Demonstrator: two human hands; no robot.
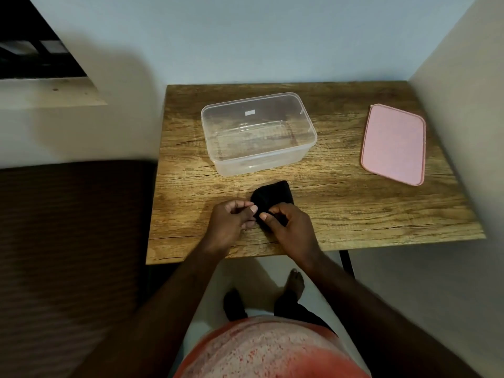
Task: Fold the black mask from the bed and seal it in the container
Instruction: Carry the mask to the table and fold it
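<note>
Head view: left hand and right hand pinch the mask on the desk, apparently creasing a fold, near the lidless container.

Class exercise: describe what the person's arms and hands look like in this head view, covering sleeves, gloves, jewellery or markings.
Both arms are bare from the bottom of the frame to the wrist, with no sleeves in view. The left hand and right hand wear no gloves, and no rings, watch or bracelets show. Fingernails look short and unpainted.
</note>
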